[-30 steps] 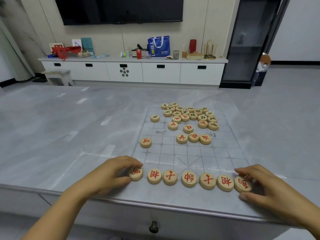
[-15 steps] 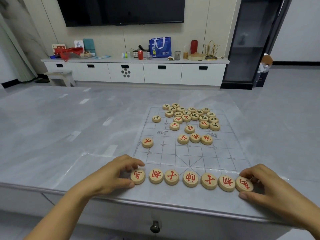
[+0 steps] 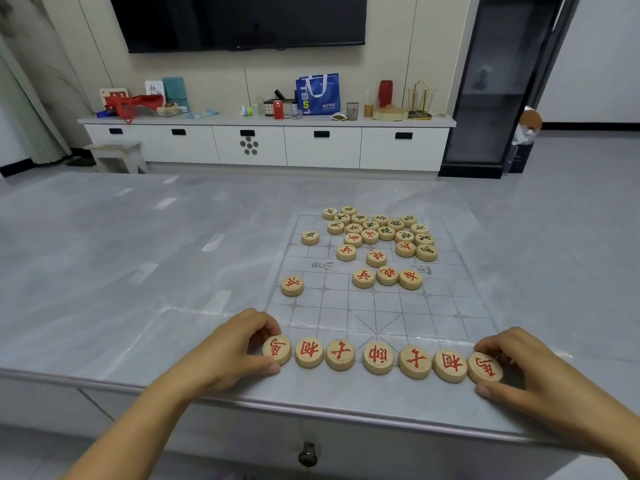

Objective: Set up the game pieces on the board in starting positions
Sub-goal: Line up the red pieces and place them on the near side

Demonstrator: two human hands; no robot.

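On the board, hands pinch the row's end pieces.

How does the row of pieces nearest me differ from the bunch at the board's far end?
The near row is seven discs in line; the far bunch is a loose jumble. The near row shows only red marks; the far bunch mixes red and dark. The left hand and right hand hold the row's ends; the bunch lies untouched. Both: pale round discs.
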